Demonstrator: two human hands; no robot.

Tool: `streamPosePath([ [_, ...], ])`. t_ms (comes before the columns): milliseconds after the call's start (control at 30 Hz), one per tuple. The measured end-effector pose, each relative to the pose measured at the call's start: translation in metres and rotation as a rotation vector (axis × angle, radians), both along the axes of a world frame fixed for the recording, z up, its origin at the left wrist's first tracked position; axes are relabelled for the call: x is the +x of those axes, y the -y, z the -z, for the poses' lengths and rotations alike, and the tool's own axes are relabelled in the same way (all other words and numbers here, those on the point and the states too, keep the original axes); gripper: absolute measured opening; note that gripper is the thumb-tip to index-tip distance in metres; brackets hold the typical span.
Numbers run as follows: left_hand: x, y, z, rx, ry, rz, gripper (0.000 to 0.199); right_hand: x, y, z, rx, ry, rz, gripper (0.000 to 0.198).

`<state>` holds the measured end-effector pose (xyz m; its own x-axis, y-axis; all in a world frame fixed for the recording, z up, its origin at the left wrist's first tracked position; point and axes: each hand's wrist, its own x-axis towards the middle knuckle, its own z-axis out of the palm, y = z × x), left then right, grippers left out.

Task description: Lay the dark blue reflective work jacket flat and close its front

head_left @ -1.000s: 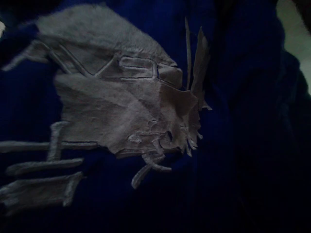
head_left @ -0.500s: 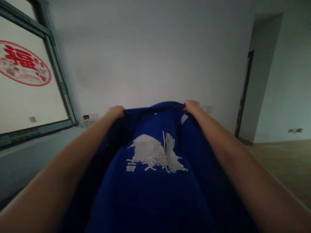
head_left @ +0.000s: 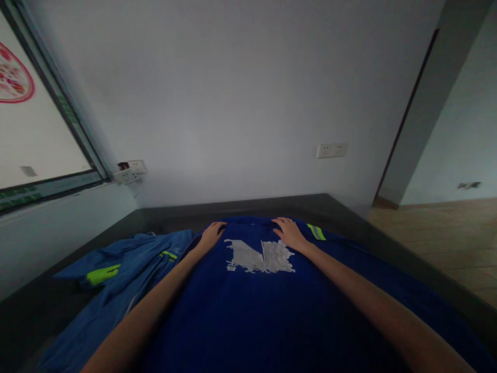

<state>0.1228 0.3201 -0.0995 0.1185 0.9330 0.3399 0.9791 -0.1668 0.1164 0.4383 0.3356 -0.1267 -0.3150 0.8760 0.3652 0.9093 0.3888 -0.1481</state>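
A dark blue jacket (head_left: 252, 305) lies spread over the dark table, its collar end away from me. Pale, peeling print covers its upper back, and a yellow-green and grey band crosses the sleeve on the right. My left hand (head_left: 212, 234) rests on the cloth left of the collar, fingers stretched out. On the other side of the collar, my right hand (head_left: 288, 231) lies on the shoulder with its fingers apart. Neither hand grips the cloth. The jacket's near end runs out of view at the bottom.
A lighter blue garment (head_left: 143, 259) with yellow-green patches lies crumpled to the left, against the jacket. The dark table (head_left: 310, 203) reaches the wall at the back. Wall sockets (head_left: 332, 150) sit above it, and a window frame (head_left: 66, 109) stands at the left.
Both hands have come down with the jacket, from holding it up by the shoulders to resting on it on the table. They have let go. My view has tilted downward.
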Motion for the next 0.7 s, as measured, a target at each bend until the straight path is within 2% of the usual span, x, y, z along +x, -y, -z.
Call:
streamPosePath([
  [100,0.008,0.024,0.018,-0.020,0.027,0.110,0.042,-0.001,0.031,0.019,-0.038,-0.015,-0.105,0.050],
  [200,0.018,0.046,0.049,-0.130,0.005,0.097,0.049,0.001,0.051,0.045,-0.132,0.029,-0.116,0.062],
  [300,0.027,0.056,0.079,-0.191,-0.086,0.065,0.059,0.004,0.052,0.068,-0.179,0.085,-0.068,0.065],
  [367,0.029,0.055,0.092,-0.181,-0.113,0.066,0.059,0.006,0.043,0.077,-0.160,0.087,-0.052,0.062],
  [467,0.030,0.045,0.098,-0.150,-0.115,0.057,0.058,0.009,0.023,0.081,-0.113,0.076,-0.052,0.059],
  [700,0.025,0.011,0.089,-0.147,-0.108,0.013,0.059,0.012,-0.021,0.072,-0.084,0.105,-0.113,0.056],
])
